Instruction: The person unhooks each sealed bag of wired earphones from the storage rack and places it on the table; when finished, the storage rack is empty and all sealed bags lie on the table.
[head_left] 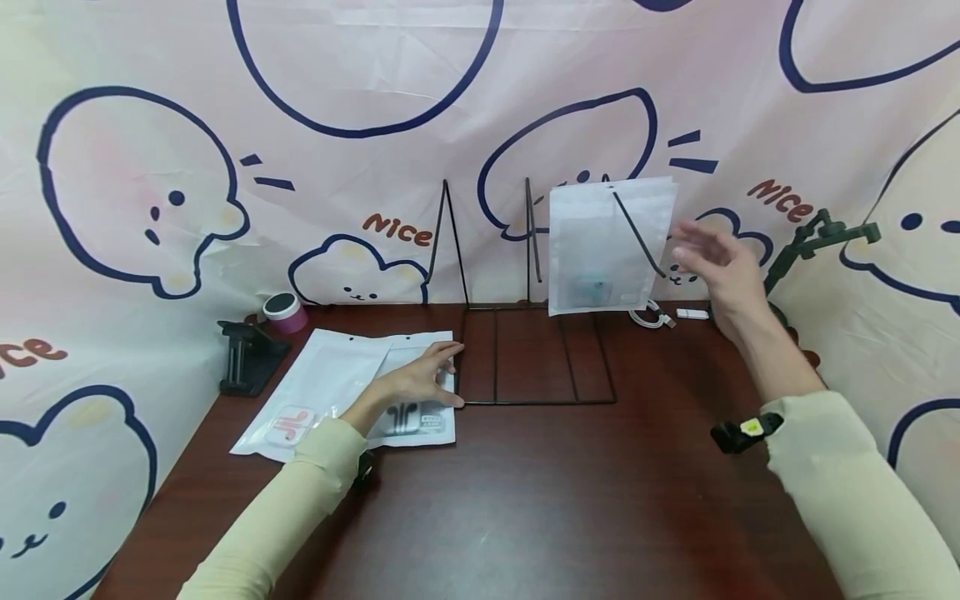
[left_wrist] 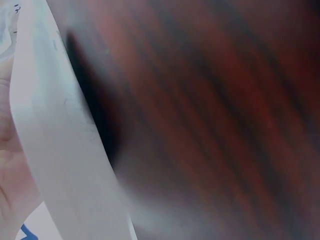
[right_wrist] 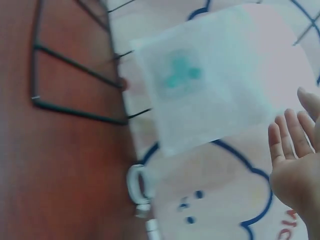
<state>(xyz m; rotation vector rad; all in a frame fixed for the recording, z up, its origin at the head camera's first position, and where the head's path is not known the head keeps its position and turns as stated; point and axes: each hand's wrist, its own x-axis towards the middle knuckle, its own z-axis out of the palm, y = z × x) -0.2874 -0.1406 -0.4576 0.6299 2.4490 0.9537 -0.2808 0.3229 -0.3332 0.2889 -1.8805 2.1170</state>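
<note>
A black wire display rack [head_left: 540, 403] stands on the table with upright hooks at its back. From its right hook hangs a white zip pouch [head_left: 600, 242], with a teal print showing faintly in the right wrist view. My right hand [head_left: 716, 267] is raised just right of that pouch, fingers extended and holding nothing. My left hand [head_left: 416, 379] lies over the right side of the flat white pouches [head_left: 337, 375], thumb and fingers spread at the rack's left base wire. Earphone pictures show on these pouches. In the left wrist view, a pouch edge [left_wrist: 60, 130] partly hides the palm.
A phone stand [head_left: 251, 358] and a small pink jar [head_left: 285, 312] stand at the back left. Behind the rack's right side lie a coiled white cable [head_left: 651, 315] and a small white stick [head_left: 692, 314]. A green jointed arm [head_left: 810, 242] stands at the right.
</note>
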